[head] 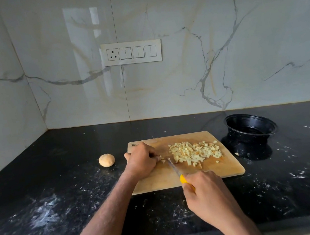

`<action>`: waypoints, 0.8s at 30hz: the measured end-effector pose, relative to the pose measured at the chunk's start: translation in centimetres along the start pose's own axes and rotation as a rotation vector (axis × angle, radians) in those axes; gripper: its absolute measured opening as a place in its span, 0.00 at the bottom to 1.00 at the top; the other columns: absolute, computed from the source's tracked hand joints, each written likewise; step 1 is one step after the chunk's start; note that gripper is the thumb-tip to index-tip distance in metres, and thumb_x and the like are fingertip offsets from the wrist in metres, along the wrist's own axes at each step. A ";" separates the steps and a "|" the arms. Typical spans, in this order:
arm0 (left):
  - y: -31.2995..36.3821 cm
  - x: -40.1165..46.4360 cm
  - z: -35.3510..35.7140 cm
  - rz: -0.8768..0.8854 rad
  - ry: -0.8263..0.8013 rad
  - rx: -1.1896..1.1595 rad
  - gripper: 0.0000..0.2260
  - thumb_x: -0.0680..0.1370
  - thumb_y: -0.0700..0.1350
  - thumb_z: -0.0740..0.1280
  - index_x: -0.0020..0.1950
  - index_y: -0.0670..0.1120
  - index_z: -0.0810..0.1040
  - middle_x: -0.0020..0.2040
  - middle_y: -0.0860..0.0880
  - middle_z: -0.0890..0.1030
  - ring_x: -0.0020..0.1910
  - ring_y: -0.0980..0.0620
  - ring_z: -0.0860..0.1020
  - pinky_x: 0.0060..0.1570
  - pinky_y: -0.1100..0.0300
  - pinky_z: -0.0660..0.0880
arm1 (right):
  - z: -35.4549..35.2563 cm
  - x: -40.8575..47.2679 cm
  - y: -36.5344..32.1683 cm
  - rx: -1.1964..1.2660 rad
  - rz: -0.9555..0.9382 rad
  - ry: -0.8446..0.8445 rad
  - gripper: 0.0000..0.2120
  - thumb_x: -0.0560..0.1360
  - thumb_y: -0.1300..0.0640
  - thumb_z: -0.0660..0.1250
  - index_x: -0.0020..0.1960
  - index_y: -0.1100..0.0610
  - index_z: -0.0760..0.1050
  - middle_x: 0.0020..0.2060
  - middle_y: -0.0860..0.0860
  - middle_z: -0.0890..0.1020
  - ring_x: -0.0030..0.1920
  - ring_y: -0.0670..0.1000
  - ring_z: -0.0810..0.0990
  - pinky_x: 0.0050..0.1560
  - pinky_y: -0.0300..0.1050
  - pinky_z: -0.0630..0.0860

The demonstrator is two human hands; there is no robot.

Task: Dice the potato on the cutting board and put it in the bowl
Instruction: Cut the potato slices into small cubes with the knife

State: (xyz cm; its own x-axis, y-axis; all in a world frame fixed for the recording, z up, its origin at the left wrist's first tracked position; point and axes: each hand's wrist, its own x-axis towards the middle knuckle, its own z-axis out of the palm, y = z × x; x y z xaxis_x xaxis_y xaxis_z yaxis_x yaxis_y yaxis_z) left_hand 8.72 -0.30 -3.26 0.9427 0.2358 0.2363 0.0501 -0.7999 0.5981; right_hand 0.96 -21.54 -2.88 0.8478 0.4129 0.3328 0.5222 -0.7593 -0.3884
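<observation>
I see my left hand [141, 160] curled on the cutting board [208, 171], its fingertips pinching a small remaining piece of potato [163, 160] against the wood. My right hand [208, 196] grips the yellow handle of a knife [175, 169], whose blade runs up toward 11 o'clock and meets the board just beside that piece. A pile of diced potato [195, 151] lies on the board at 2 o'clock from the blade tip, touching nothing but the wood; a few loose cubes sit near its lower edge. The black bowl [251, 128] stands on the dark tabletop [62, 201] at 2 o'clock from the board, just off its far right corner, and I can see no dice inside it. A whole unpeeled potato [106, 160] rests on the tabletop at 9 o'clock from my left hand, apart from the board. White specks are scattered across the tabletop. A switch panel [131, 52] is on the marble wall at 12 o'clock.
</observation>
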 end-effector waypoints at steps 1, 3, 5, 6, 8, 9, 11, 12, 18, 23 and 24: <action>0.0 0.0 0.0 0.003 0.003 -0.001 0.05 0.78 0.44 0.72 0.43 0.50 0.86 0.42 0.58 0.82 0.48 0.54 0.74 0.60 0.42 0.60 | -0.1 0.0 0.0 0.021 -0.011 0.025 0.17 0.80 0.56 0.65 0.32 0.49 0.69 0.23 0.43 0.70 0.27 0.38 0.75 0.23 0.35 0.67; 0.0 0.0 -0.2 -0.002 0.020 0.000 0.05 0.77 0.44 0.74 0.42 0.51 0.85 0.40 0.58 0.82 0.46 0.56 0.74 0.65 0.39 0.60 | 0.1 0.2 -0.3 0.044 -0.021 0.043 0.08 0.80 0.56 0.65 0.44 0.53 0.81 0.25 0.44 0.73 0.28 0.36 0.75 0.23 0.34 0.67; -0.2 -0.1 -0.5 -0.012 0.031 -0.010 0.08 0.75 0.46 0.76 0.37 0.53 0.82 0.38 0.59 0.80 0.45 0.58 0.74 0.64 0.39 0.61 | 0.6 0.3 -0.7 0.056 -0.011 0.035 0.09 0.80 0.55 0.65 0.51 0.57 0.83 0.25 0.44 0.73 0.29 0.36 0.75 0.24 0.35 0.67; -0.3 -0.1 -0.7 -0.010 0.023 -0.014 0.10 0.75 0.46 0.76 0.35 0.53 0.81 0.38 0.59 0.80 0.45 0.57 0.74 0.63 0.41 0.62 | 0.9 0.2 -0.7 0.065 0.002 0.023 0.09 0.80 0.55 0.65 0.49 0.56 0.83 0.24 0.45 0.71 0.30 0.35 0.75 0.25 0.36 0.68; -0.4 -0.1 -1.0 0.017 -0.030 -0.013 0.10 0.76 0.46 0.75 0.35 0.54 0.80 0.38 0.59 0.80 0.48 0.55 0.74 0.59 0.44 0.63 | 1.2 0.2 -0.4 0.098 0.058 -0.011 0.11 0.81 0.53 0.64 0.47 0.57 0.83 0.24 0.45 0.70 0.28 0.38 0.75 0.24 0.38 0.67; -0.4 -0.1 -1.0 0.033 -0.052 -0.011 0.11 0.77 0.45 0.74 0.36 0.55 0.80 0.39 0.60 0.80 0.50 0.54 0.74 0.56 0.47 0.63 | 1.2 0.2 -0.1 0.127 0.084 -0.029 0.12 0.81 0.53 0.63 0.48 0.57 0.83 0.25 0.45 0.70 0.26 0.42 0.74 0.23 0.40 0.66; -0.4 -0.1 -1.0 0.055 -0.074 -0.008 0.09 0.78 0.44 0.73 0.39 0.55 0.82 0.41 0.60 0.81 0.51 0.55 0.75 0.54 0.49 0.62 | 1.2 0.4 0.6 0.247 0.119 -0.091 0.10 0.82 0.52 0.63 0.52 0.49 0.83 0.32 0.43 0.75 0.24 0.45 0.71 0.24 0.42 0.66; -0.3 -0.1 -0.9 0.062 -0.078 -0.007 0.08 0.78 0.43 0.72 0.42 0.54 0.84 0.42 0.60 0.82 0.50 0.56 0.75 0.54 0.49 0.62 | 1.0 0.5 0.9 0.321 0.132 -0.108 0.12 0.82 0.52 0.63 0.61 0.44 0.81 0.40 0.42 0.80 0.25 0.44 0.73 0.26 0.41 0.67; -0.3 -0.1 -1.4 0.076 -0.061 -0.027 0.07 0.78 0.41 0.72 0.47 0.52 0.87 0.45 0.58 0.84 0.53 0.54 0.77 0.64 0.43 0.68 | 0.7 -0.3 0.4 0.359 0.036 -0.065 0.19 0.83 0.51 0.63 0.74 0.47 0.71 0.27 0.28 0.73 0.24 0.44 0.70 0.22 0.34 0.61; -0.8 0.1 -1.9 0.072 -0.053 -0.051 0.12 0.79 0.36 0.66 0.49 0.49 0.87 0.48 0.56 0.84 0.55 0.54 0.78 0.65 0.42 0.71 | 1.1 -0.1 -0.3 0.312 0.019 -0.096 0.19 0.83 0.51 0.64 0.73 0.47 0.73 0.25 0.36 0.74 0.25 0.40 0.73 0.22 0.34 0.63; -0.8 0.1 -1.8 0.074 -0.057 -0.053 0.11 0.79 0.35 0.67 0.49 0.48 0.87 0.48 0.55 0.84 0.55 0.53 0.78 0.64 0.42 0.72 | 1.1 0.1 -0.3 0.301 0.017 -0.116 0.19 0.83 0.50 0.63 0.73 0.47 0.74 0.28 0.37 0.75 0.25 0.38 0.74 0.22 0.34 0.65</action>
State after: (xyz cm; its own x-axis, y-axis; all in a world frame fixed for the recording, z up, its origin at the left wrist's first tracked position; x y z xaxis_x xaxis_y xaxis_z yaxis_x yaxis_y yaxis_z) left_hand 8.16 1.40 -2.32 0.9606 0.1439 0.2378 -0.0363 -0.7832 0.6207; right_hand 0.98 -20.73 -3.70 0.8525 0.4692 0.2304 0.4970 -0.5908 -0.6356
